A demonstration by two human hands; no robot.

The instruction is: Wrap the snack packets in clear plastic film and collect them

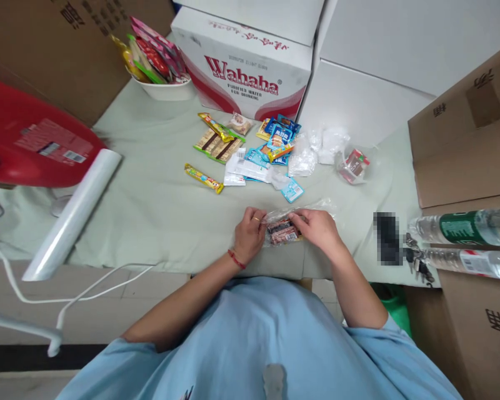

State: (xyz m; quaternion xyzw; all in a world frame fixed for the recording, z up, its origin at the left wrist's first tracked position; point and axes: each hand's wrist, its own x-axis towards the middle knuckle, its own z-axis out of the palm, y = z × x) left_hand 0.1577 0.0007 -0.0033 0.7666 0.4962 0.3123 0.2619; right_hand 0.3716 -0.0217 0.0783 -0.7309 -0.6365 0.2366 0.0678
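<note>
A clear plastic bag point(323, 206) lies at the table's front edge with reddish-brown snack packets point(282, 232) inside. My left hand point(250, 233) pinches the bag at its left end. From the right, my right hand point(315, 226) grips the bag's upper side, thumb and fingers closed over the film. Parts of the packets are hidden under the right fingers. Just beyond the hands are a light-blue packet point(292, 190), white packets point(250, 168) and a yellow snack stick point(203, 178).
Crumpled clear bags point(303, 158) and a clear tub point(352, 165) stand behind on the right. A Wahaha carton point(245, 69) and a white snack basket point(166, 90) are at the back. Film roll point(73, 214) lies left; bottles point(466, 228) and keys point(419, 265) right.
</note>
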